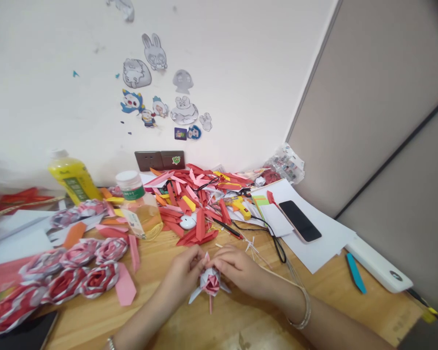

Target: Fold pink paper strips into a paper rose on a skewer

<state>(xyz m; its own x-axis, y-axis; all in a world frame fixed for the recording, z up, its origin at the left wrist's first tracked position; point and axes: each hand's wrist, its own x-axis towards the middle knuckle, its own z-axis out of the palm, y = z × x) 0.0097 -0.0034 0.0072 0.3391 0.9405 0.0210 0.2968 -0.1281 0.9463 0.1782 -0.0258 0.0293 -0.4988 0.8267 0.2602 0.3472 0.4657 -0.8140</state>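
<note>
A pink and white folded paper flower is held low over the front middle of the table, its red-pink centre facing me. My left hand pinches its upper left side, thumb and fingers pressed together. From the other side my right hand grips the upper right edge, fingers closed on the paper. Pale pointed strips stick out to both sides, and one thin pink strip points down toward me. The fingertips hide the top of the flower in part.
Finished striped paper flowers lie at the left, beside a drink bottle and a jar. Red and pink folded strips pile up behind my hands. A yellow glue gun, a phone and a white device lie rightward.
</note>
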